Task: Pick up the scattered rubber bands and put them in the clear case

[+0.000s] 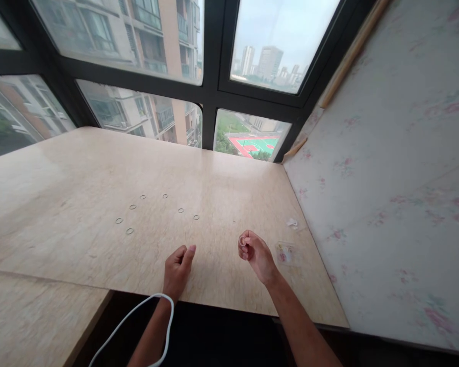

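"White, round, flexible cable nearest us, looping over the left wrist. What lies beyond it?"

"Seven thin, greyish, circular rings, flat on the beige, marbled countertop, ahead of the left hand and mostly to its left."

"And that hand?"

"Clenched, thumb uppermost. Whether anything is tucked inside, I can't tell."

"Where's the ring being handled?"

"In the right hand: a pale, slender, round ring, grasped at the fingertips, raised off the surface. The other fingers curl in behind it."

"Heavy, would you say?"

"Very light, I'd judge, and fairly stiff, though a hard squeeze might bend something so slim. Its smooth rim could slip or roll. Best pinched by the edge, thumb against forefinger, gently. Those lying flat offer little to grip; a fingernail under the rim would help."

"Anything farther right?"

"Just beside the right hand, a clear, rectangular plastic box with small coloured bits showing; farther ahead, a small, white, crumpled-looking piece. Its material I can't make out."
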`<move>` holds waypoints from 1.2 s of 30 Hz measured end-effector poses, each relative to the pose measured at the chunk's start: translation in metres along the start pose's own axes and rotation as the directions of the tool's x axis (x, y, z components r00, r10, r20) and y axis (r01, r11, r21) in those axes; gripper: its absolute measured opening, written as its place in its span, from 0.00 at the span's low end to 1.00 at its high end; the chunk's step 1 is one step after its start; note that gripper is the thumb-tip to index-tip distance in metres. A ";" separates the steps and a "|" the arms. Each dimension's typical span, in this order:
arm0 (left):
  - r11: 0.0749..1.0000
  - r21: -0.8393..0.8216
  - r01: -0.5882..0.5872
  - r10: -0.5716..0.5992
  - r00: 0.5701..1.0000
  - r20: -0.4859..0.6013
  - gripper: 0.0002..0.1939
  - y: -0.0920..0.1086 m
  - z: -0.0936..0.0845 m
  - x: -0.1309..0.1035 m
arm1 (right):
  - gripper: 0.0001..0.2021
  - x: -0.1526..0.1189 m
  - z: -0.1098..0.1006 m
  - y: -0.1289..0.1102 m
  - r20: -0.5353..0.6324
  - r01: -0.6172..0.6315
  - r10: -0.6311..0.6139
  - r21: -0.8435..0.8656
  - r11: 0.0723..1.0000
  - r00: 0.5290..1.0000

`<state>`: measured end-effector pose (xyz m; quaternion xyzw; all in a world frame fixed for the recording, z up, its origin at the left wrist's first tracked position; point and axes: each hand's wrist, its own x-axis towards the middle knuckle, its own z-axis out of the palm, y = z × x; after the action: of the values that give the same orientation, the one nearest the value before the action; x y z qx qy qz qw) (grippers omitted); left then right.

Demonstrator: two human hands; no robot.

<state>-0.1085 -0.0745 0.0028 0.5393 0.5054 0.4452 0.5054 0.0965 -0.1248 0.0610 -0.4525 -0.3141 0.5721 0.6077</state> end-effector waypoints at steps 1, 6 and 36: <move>1.000 -0.004 0.007 -0.007 1.000 0.000 0.24 0.000 0.000 0.000 | 0.07 -0.005 -0.006 -0.001 -0.034 0.002 -0.004 -0.052 0.999 0.999; 0.994 0.113 -0.016 0.018 1.000 -0.017 0.24 0.006 0.000 -0.004 | 0.11 -0.036 -0.038 -0.009 -0.218 -0.036 -0.075 -0.463 0.886 0.973; 0.872 0.465 -0.152 0.119 0.988 0.100 0.23 0.017 0.008 0.001 | 0.13 -0.103 -0.102 0.011 -0.047 0.116 -0.364 -0.902 0.415 0.930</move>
<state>-0.0985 -0.0739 0.0193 0.6948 0.5418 0.3248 0.3437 0.1681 -0.2458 0.0252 -0.7162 -0.5529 0.1713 0.3899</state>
